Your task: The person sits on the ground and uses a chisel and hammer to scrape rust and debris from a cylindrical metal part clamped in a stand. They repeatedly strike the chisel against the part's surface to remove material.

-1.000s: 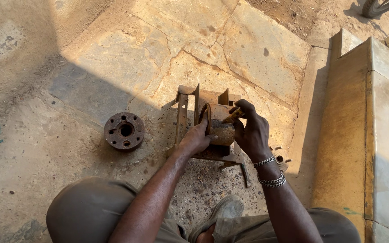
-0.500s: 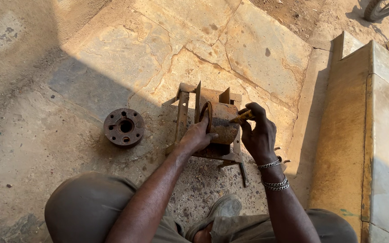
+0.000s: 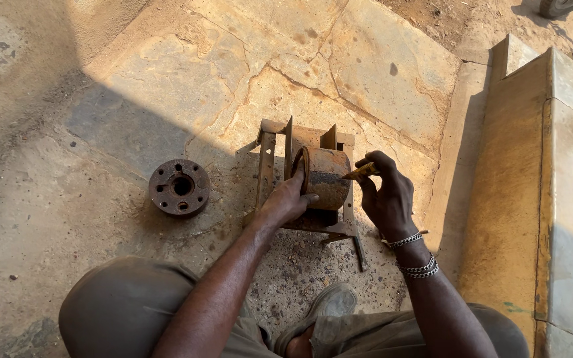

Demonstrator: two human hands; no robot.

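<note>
I see a rusty flange (image 3: 180, 187) lying on the floor (image 3: 101, 119), apart from the work. My left hand (image 3: 286, 199) grips the rusty drum (image 3: 326, 176) in its bracket (image 3: 270, 159). Right hand (image 3: 387, 195) pinches a small strip (image 3: 359, 172) against the drum; a stone ledge (image 3: 532, 199) stands right.

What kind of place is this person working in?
Probably an outdoor repair yard: cracked stone paving, dusty ground, and rusty metal parts, such as a flanged disc and a cylinder on a metal stand.
</note>
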